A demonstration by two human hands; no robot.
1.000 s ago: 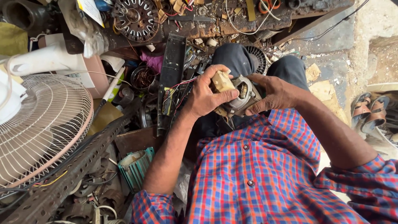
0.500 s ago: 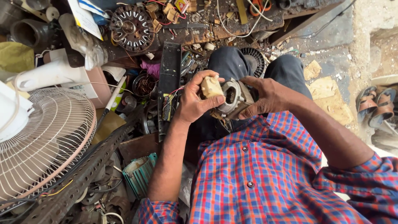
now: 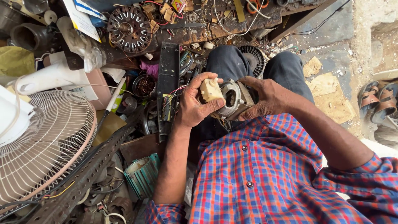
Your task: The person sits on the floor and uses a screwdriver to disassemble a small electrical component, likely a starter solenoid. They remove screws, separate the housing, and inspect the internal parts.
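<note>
Head view: left hand [image 3: 195, 108] and right hand [image 3: 265, 99] both clamp fan motor [image 3: 230, 99], unchanged; cluttered table [image 3: 248, 29] edge close ahead.

The motor [image 3: 232, 99] sits between the two hands, above the person's lap: left hand [image 3: 195, 105] on its left side, right hand [image 3: 265, 97] on its right. A small box [image 3: 211, 89] rests on the motor's left end, under the left thumb. Left of the hands lies a long bar [image 3: 168, 83]. A fan guard [image 3: 45, 141] lies at far left, a rotor [image 3: 129, 28] on the bench beyond. A can [image 3: 143, 176] lies nearer, left of the forearm. Sandals [image 3: 379, 101] lie at right.
</note>
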